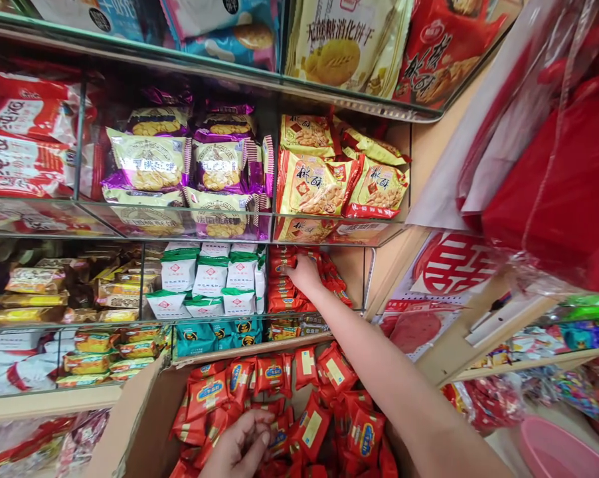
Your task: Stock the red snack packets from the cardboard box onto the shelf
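My right hand (pixel 305 273) reaches into a lower shelf compartment, its fingers bent at a red snack packet (pixel 282 260) on top of a stacked column. More red packets (pixel 333 275) lie loosely to the right of that hand inside the same compartment. Below, an open cardboard box (pixel 147 415) holds many small red wrapped packets (pixel 315 425) with blue-and-gold labels. My left hand (pixel 242 443) hovers over the box with fingers curled in toward the thumb. Whatever those fingers may hold is hidden.
White-and-green packets (pixel 210 279) fill the compartment to the left. Glass shelf edges (pixel 324 229) run above my right hand, with yellow-red biscuit packs (pixel 312 182) behind. Red bagged goods (pixel 553 172) hang at the right. A pink basin (pixel 558 448) is at lower right.
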The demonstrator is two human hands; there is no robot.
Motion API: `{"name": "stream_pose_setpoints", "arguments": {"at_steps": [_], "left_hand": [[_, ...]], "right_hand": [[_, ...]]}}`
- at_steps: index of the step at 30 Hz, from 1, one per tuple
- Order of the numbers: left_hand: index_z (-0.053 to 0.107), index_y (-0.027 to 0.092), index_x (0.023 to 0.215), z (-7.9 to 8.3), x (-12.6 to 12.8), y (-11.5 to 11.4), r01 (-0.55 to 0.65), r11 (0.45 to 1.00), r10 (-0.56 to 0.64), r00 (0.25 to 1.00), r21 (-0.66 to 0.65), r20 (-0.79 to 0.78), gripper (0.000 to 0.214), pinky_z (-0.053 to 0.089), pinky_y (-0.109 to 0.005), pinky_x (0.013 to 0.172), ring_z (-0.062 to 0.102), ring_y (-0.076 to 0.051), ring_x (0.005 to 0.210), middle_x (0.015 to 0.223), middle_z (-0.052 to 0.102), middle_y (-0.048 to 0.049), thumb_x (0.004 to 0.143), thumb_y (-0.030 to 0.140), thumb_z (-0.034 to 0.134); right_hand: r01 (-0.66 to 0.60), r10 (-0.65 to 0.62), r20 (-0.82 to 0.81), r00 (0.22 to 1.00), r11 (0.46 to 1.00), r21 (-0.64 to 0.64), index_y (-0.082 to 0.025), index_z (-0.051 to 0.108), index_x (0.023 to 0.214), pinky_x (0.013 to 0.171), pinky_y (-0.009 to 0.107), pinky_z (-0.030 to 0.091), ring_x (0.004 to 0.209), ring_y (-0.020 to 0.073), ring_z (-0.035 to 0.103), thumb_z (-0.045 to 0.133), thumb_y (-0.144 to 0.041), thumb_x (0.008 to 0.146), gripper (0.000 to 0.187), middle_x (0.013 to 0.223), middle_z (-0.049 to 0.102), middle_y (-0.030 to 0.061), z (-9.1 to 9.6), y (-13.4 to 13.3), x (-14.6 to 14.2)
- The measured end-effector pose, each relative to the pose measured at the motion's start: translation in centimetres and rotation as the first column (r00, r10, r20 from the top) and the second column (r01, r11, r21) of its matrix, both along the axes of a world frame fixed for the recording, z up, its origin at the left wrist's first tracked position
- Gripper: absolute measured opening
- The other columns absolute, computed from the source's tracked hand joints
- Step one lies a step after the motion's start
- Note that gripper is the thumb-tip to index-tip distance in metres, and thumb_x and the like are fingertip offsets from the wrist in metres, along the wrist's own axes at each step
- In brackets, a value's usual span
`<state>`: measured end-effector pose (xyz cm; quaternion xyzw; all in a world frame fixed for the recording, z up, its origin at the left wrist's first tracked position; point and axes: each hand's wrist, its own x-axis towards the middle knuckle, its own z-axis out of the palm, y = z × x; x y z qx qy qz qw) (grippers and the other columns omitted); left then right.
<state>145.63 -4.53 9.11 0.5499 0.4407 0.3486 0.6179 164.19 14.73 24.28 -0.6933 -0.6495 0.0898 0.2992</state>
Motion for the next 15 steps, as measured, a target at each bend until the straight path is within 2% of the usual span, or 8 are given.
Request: {"name": "stream_pose_setpoints", "arguments": {"at_steps": [3, 9, 12, 15], "left_hand": [[0.063, 0.024, 0.085, 0.2, 0.0, 0.0, 0.030, 0.999, -0.029, 0.999, 0.040, -0.032, 0.026, 0.045, -0.025, 0.069, 0.057, -0.016, 0.073, 0.076, 0.065, -0.0004, 0.071, 0.045, 0.057], [0.063, 0.024, 0.083, 0.7, 0.1, -0.2, 0.014, 1.000, -0.014, 1.000, 0.009, -0.028, 0.027, 0.045, -0.023, 0.059, 0.053, -0.014, 0.060, 0.065, 0.060, 0.0023, 0.069, 0.047, 0.057], [0.063, 0.024, 0.083, 1.0, 0.2, -0.2, 0.009, 1.000, -0.009, 1.000, 0.002, -0.011, 0.028, 0.044, -0.022, 0.057, 0.052, -0.013, 0.060, 0.064, 0.059, 0.0023, 0.068, 0.047, 0.058], [0.063, 0.024, 0.083, 1.1, 0.1, -0.2, 0.019, 1.000, -0.019, 1.000, 0.010, -0.004, 0.027, 0.045, -0.022, 0.057, 0.052, -0.014, 0.061, 0.065, 0.059, 0.0021, 0.069, 0.046, 0.058]], "right_hand": [[-0.020, 0.020, -0.017, 1.000, 1.000, -0.001, -0.014, 0.057, 0.087, 0.072, 0.030, 0.042, 0.089, 0.0245, 0.058, 0.061, -0.035, 0.069, 0.028, 0.092, 0.063, 0.0111, -0.4, -0.2, 0.3], [-0.034, 0.034, -0.076, 0.996, 0.999, 0.001, -0.015, 0.052, 0.098, 0.073, 0.030, 0.043, 0.091, 0.0233, 0.057, 0.062, -0.035, 0.068, 0.038, 0.098, 0.062, 0.0096, -1.2, 0.0, 0.5], [-0.045, 0.044, -0.089, 0.995, 0.999, -0.010, -0.015, 0.052, 0.097, 0.070, 0.030, 0.043, 0.088, 0.0241, 0.058, 0.064, -0.036, 0.066, 0.040, 0.097, 0.062, 0.0100, -1.2, 0.2, 0.7], [-0.048, 0.047, -0.095, 0.994, 0.999, -0.012, -0.017, 0.054, 0.095, 0.068, 0.028, 0.044, 0.086, 0.0209, 0.059, 0.062, -0.037, 0.068, 0.035, 0.097, 0.063, 0.0077, -1.0, 0.4, 0.8]]}}
